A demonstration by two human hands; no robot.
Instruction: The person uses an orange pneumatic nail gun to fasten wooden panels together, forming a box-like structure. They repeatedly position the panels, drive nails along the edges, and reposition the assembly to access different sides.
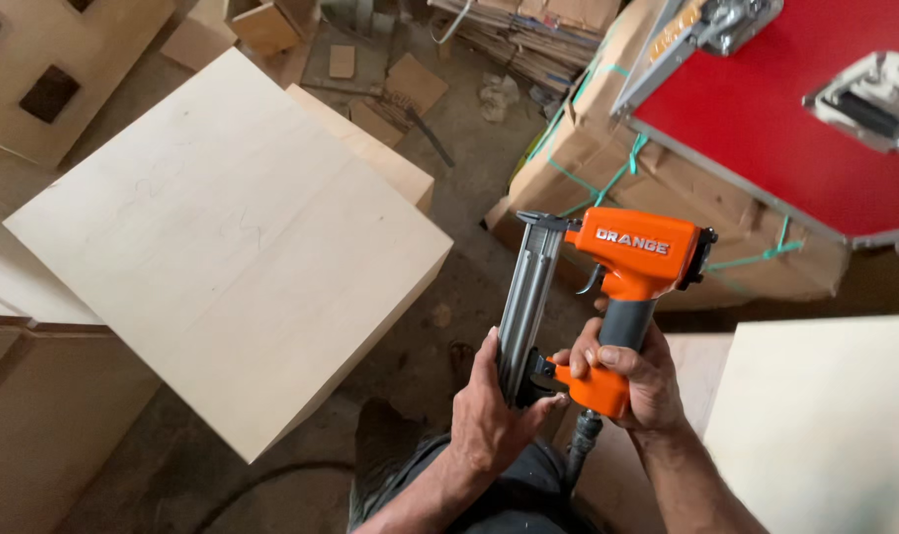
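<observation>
- The orange nail gun (622,287) is held up over the floor, between the pale wooden box (232,237) and the red case (795,129).
- It looks heavy and rigid; the grey handle seems the safest hold.
- The right hand (632,381) has its fingers wrapped tight around the handle's base.
- The left hand (489,415) clasps the lower end of the metal magazine, fingers curled shut.

Nail gun (607,297) between wooden box (232,237) – left, metal-edged case (775,129) – upper right
</observation>
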